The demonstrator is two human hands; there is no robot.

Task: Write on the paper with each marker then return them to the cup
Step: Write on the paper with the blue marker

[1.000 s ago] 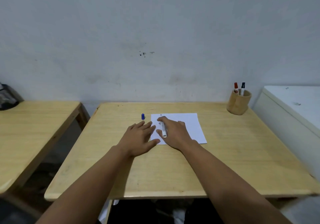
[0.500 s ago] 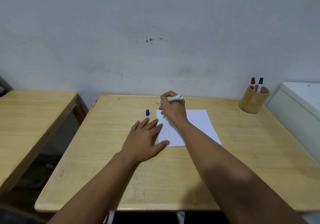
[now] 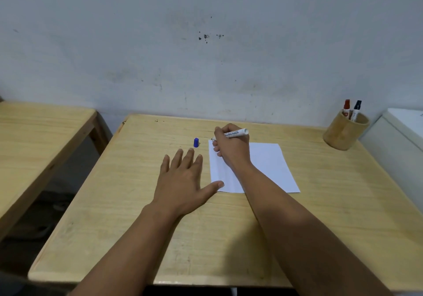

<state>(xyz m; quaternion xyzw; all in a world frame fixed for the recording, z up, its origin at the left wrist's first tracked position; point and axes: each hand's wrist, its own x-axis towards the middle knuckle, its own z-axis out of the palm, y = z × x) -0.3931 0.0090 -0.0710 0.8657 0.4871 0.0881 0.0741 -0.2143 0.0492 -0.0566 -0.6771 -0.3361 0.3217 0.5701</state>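
Here the right hand (image 3: pixel 231 149) grips the uncapped marker (image 3: pixel 235 133), tip at the paper's (image 3: pixel 267 165) far corner beneath it; the left hand (image 3: pixel 183 178) lies flat, empty, thumb pinning the sheet, which should keep it steady during light strokes.

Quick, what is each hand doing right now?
Left hand: open, flat on the table, thumb on the corner of the paper.
Right hand: closed around the marker, tip at the paper's top left corner.
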